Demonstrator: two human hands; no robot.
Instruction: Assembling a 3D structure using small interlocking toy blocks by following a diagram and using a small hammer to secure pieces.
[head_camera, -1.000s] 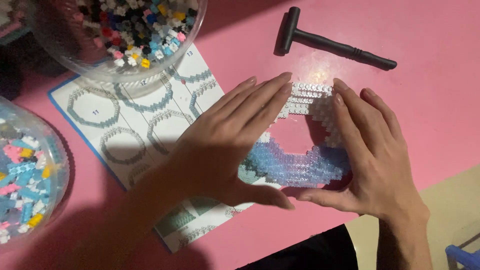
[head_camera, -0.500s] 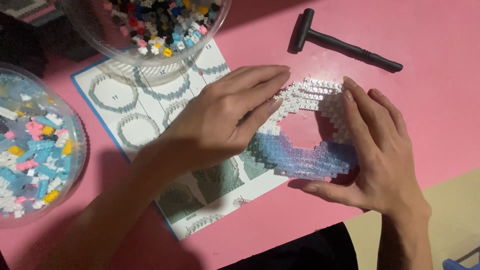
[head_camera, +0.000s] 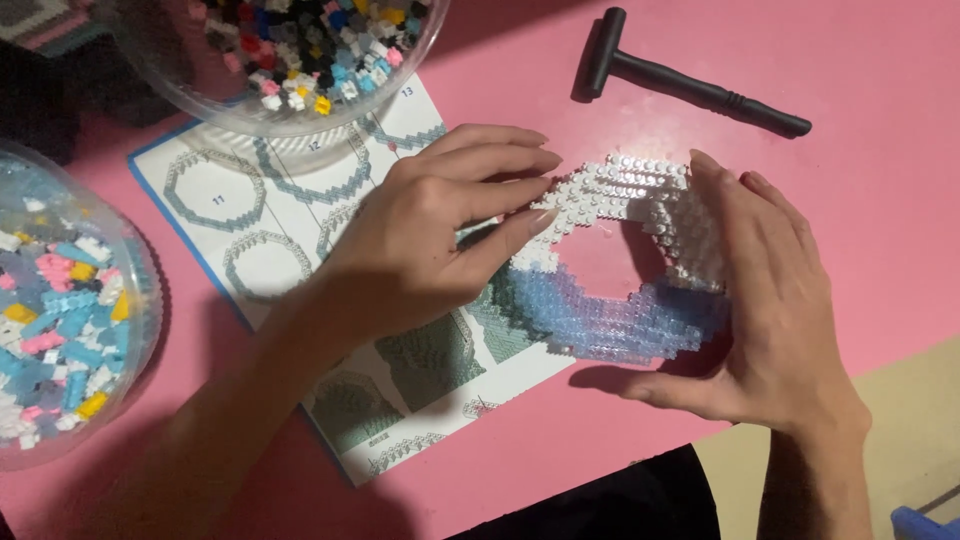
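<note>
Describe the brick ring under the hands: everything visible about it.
The brick ring is a hollow loop of tiny studded blocks, plastic by the look, white along the top and right, translucent blue along the bottom. It lies flat on the pink table, its left edge overlapping the instruction sheet. The left hand presses fingertips on its upper left rim; the right hand cups its right side, thumb below.

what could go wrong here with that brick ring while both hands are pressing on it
The brick ring is a thin open hoop; the left hand pushes its white top edge while the right hand cups the far side, so uneven pressure might crack it apart. It lies partly on the instruction sheet, which could slide. Loosened bricks might scatter over the pink table.
</note>
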